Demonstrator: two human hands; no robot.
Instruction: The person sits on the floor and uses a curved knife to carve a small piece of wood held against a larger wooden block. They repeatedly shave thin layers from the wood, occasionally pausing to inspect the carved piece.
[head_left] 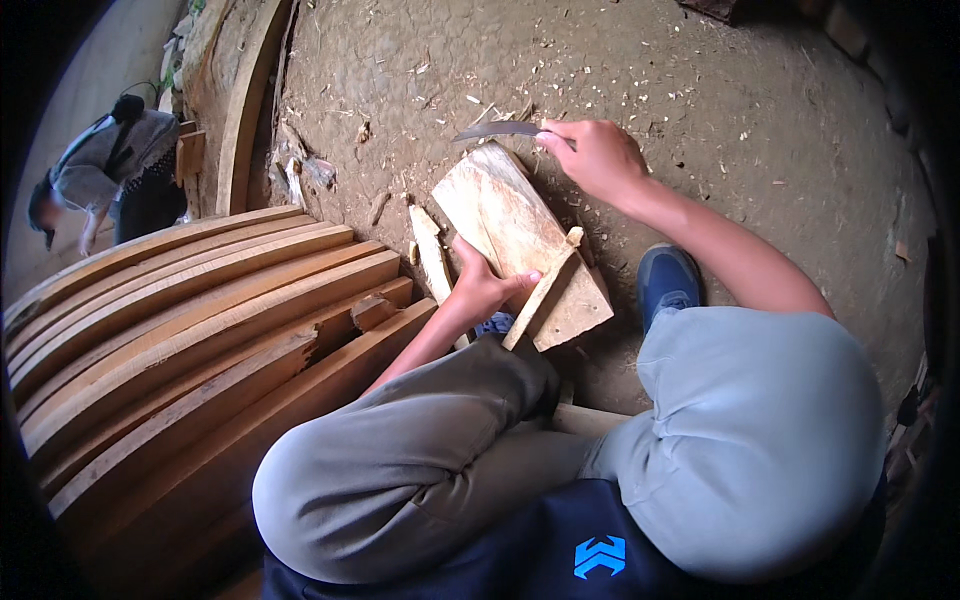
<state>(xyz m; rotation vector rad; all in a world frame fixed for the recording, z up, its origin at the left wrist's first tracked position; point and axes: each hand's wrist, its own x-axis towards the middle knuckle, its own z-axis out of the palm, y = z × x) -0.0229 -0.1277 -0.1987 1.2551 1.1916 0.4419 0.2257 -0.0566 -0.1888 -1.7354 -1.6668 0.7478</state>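
Observation:
My right hand [597, 160] is closed round the handle of a knife with a curved dark blade [497, 130]. The blade points left, over the far end of a thick, pale wooden block [500, 210]. That block lies tilted between my feet, its near end cut square. My left hand [482, 291] grips the block's left edge, thumb on top and fingers along the side. Across the block's near part lies a thin wooden stick [541, 299] with a knobbed far end; my left thumb tip is against it or very close.
Several long sawn planks [200, 310] are stacked at my left. A split wood piece [428, 245] lies beside the block. Wood chips litter the dirt floor [620, 60]. Another person [125, 165] bends over at the far left. My blue shoe [667, 277] is right of the block.

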